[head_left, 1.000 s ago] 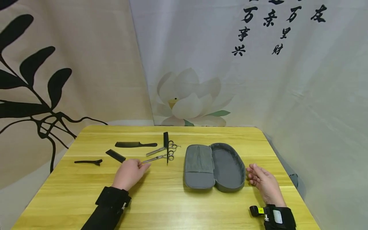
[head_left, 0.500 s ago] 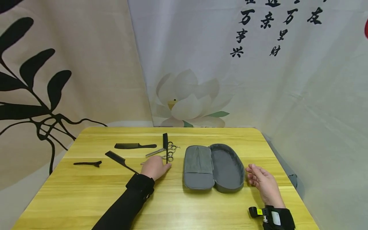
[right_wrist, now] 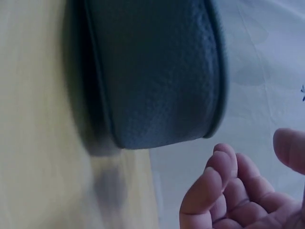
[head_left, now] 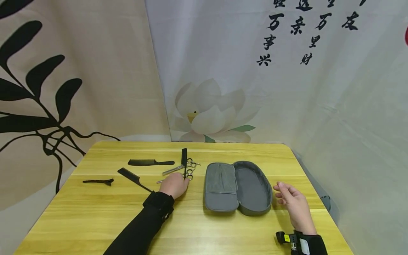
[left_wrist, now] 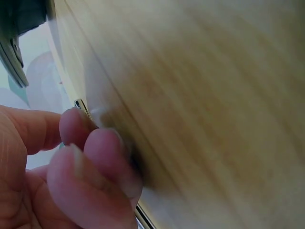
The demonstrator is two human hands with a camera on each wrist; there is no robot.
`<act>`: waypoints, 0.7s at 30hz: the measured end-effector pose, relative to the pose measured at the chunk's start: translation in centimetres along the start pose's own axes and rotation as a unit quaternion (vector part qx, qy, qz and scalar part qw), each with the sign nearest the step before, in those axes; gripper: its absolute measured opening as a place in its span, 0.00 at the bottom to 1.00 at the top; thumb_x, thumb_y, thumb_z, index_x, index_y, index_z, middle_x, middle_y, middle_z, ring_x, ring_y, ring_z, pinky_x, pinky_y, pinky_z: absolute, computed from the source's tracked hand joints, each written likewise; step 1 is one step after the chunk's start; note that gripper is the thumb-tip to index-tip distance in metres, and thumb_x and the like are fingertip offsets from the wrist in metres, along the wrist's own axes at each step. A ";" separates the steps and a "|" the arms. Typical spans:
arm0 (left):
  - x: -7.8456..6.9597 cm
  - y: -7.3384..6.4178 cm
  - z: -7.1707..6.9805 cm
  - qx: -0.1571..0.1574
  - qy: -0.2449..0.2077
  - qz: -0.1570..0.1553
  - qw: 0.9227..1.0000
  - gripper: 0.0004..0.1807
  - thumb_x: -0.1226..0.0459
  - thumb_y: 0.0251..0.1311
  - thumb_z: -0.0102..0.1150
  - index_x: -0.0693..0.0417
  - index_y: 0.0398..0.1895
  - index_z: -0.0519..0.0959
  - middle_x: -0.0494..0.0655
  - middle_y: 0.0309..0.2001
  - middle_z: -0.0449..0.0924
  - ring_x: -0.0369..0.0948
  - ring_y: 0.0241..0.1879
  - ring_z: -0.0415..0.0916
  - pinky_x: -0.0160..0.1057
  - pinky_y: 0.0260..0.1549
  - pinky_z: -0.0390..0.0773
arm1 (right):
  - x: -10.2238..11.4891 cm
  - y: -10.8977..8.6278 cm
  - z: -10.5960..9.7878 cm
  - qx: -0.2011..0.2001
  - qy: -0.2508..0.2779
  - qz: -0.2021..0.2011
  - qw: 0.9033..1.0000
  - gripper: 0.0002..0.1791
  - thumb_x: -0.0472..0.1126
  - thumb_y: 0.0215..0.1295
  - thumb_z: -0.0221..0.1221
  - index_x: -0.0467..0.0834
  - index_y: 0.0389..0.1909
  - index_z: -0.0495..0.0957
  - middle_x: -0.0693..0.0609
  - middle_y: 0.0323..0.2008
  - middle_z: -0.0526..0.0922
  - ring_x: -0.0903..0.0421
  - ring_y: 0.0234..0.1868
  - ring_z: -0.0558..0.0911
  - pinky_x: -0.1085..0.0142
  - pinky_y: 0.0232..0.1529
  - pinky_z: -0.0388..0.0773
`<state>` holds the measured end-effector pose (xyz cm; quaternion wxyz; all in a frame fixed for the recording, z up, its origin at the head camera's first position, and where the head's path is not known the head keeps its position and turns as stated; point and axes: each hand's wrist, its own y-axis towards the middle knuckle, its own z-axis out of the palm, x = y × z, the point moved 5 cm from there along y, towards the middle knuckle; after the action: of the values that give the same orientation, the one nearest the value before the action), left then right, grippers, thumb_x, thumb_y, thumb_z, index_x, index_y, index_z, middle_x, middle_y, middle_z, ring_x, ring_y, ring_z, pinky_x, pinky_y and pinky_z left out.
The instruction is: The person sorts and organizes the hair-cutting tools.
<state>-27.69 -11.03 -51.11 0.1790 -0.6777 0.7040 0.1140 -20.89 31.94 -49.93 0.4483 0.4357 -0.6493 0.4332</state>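
Over woodgrain table [head_left: 194, 232], right hand [head_left: 295, 207] hangs loose by pebbled case [right_wrist: 157, 81], grip of left hand [head_left: 173, 185] unclear.

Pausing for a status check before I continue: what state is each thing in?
gray case: open, spread flat
far scissors: blades look closed
near scissors: partly hidden, blades unclear
crossing comb: lies across the far scissors
handled comb: flat
slanted comb: flat
hair clip: looks shut
left hand: fingers bent at the near scissors, grip unclear
right hand: fingers loosely curled, holding nothing
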 end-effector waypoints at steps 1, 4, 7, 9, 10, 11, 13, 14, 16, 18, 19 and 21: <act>0.0 0.0 0.0 0.003 -0.001 -0.003 1.000 0.25 0.54 0.80 0.53 0.54 0.21 0.79 0.51 0.24 0.80 0.45 0.22 0.75 0.42 0.24 0.72 | 0.3 -0.1 0.1 -0.004 -0.010 -0.006 1.000 0.37 0.63 0.80 0.55 0.36 0.72 0.72 0.70 0.45 0.87 0.63 0.46 0.83 0.67 0.47 0.85; 0.2 0.0 -0.1 0.005 -0.001 -0.005 1.000 0.20 0.56 0.80 0.53 0.57 0.30 0.83 0.53 0.30 0.83 0.46 0.26 0.78 0.45 0.28 0.77 | 1.0 -0.4 0.2 -0.018 -0.035 -0.026 0.999 0.37 0.64 0.80 0.53 0.37 0.71 0.73 0.71 0.45 0.86 0.64 0.46 0.82 0.68 0.47 0.85; 0.6 0.1 0.1 0.011 -0.024 -0.011 1.000 0.21 0.56 0.81 0.52 0.56 0.29 0.83 0.51 0.28 0.81 0.45 0.26 0.77 0.44 0.28 0.76 | 1.8 -0.8 0.4 -0.022 -0.041 -0.042 0.998 0.36 0.64 0.80 0.54 0.38 0.70 0.75 0.71 0.45 0.86 0.63 0.46 0.82 0.68 0.46 0.85; 0.9 0.0 0.1 0.014 -0.066 -0.018 0.998 0.21 0.56 0.81 0.52 0.54 0.26 0.80 0.49 0.24 0.78 0.44 0.20 0.76 0.42 0.23 0.76 | 2.3 -1.1 0.6 -0.025 -0.040 -0.052 0.998 0.34 0.63 0.80 0.54 0.39 0.69 0.76 0.70 0.45 0.86 0.62 0.46 0.83 0.69 0.46 0.85; 1.1 -0.1 0.2 0.015 -0.095 -0.021 0.995 0.22 0.56 0.82 0.51 0.54 0.26 0.78 0.48 0.21 0.77 0.44 0.17 0.75 0.41 0.20 0.75 | 2.6 -1.2 0.7 -0.026 -0.040 -0.057 0.997 0.33 0.63 0.80 0.54 0.40 0.69 0.76 0.70 0.46 0.87 0.62 0.46 0.83 0.69 0.46 0.85; 1.3 -0.3 0.2 0.019 -0.132 -0.027 0.991 0.22 0.56 0.82 0.50 0.53 0.25 0.77 0.48 0.19 0.74 0.43 0.14 0.72 0.39 0.17 0.72 | 2.8 -1.4 0.8 -0.025 -0.039 -0.062 0.997 0.33 0.62 0.80 0.55 0.40 0.68 0.77 0.69 0.46 0.87 0.61 0.46 0.83 0.69 0.46 0.85; 1.7 -0.7 0.3 0.020 -0.203 -0.036 0.978 0.22 0.57 0.83 0.49 0.55 0.26 0.75 0.47 0.16 0.73 0.42 0.10 0.70 0.38 0.12 0.72 | 3.2 -1.6 1.1 -0.026 -0.040 -0.071 0.996 0.32 0.62 0.81 0.55 0.41 0.68 0.77 0.68 0.47 0.87 0.60 0.47 0.83 0.68 0.46 0.85; 1.9 -1.0 0.2 0.022 -0.237 -0.039 0.970 0.22 0.57 0.84 0.49 0.56 0.27 0.76 0.48 0.16 0.75 0.41 0.10 0.71 0.38 0.11 0.73 | 3.4 -1.7 1.2 -0.026 -0.040 -0.075 0.996 0.32 0.62 0.81 0.55 0.41 0.68 0.77 0.68 0.47 0.88 0.59 0.47 0.83 0.68 0.46 0.85; 2.3 -1.4 0.3 0.021 -0.290 -0.046 0.956 0.22 0.57 0.84 0.48 0.60 0.30 0.77 0.49 0.17 0.77 0.41 0.11 0.72 0.38 0.11 0.75 | 3.6 -1.9 1.4 -0.026 -0.043 -0.082 0.995 0.31 0.62 0.81 0.55 0.41 0.68 0.78 0.67 0.47 0.88 0.58 0.47 0.84 0.67 0.46 0.85; 2.7 -1.9 0.2 0.017 -0.329 -0.057 0.943 0.21 0.56 0.84 0.47 0.62 0.34 0.78 0.49 0.20 0.78 0.42 0.13 0.74 0.38 0.12 0.77 | 3.8 -2.0 1.7 -0.025 -0.045 -0.086 0.995 0.31 0.61 0.81 0.54 0.40 0.67 0.78 0.66 0.48 0.89 0.58 0.48 0.84 0.67 0.47 0.85; 2.9 -2.1 0.2 0.013 -0.344 -0.064 0.937 0.21 0.56 0.84 0.47 0.63 0.36 0.79 0.49 0.21 0.78 0.42 0.14 0.74 0.38 0.12 0.77 | 3.8 -2.0 1.8 -0.025 -0.047 -0.088 0.995 0.31 0.61 0.81 0.54 0.40 0.67 0.78 0.65 0.48 0.89 0.58 0.48 0.84 0.67 0.47 0.85; 3.3 -2.5 0.1 0.004 -0.378 -0.076 0.923 0.21 0.56 0.85 0.47 0.64 0.40 0.79 0.49 0.22 0.78 0.42 0.15 0.75 0.39 0.13 0.78 | 3.9 -2.1 2.0 -0.022 -0.048 -0.090 0.995 0.31 0.61 0.81 0.55 0.40 0.67 0.78 0.62 0.49 0.89 0.58 0.47 0.83 0.67 0.47 0.85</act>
<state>-25.20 -14.18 -52.37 0.4426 -0.6348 0.5312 0.3449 -20.20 28.85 -46.26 0.4633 0.5023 -0.6377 0.3555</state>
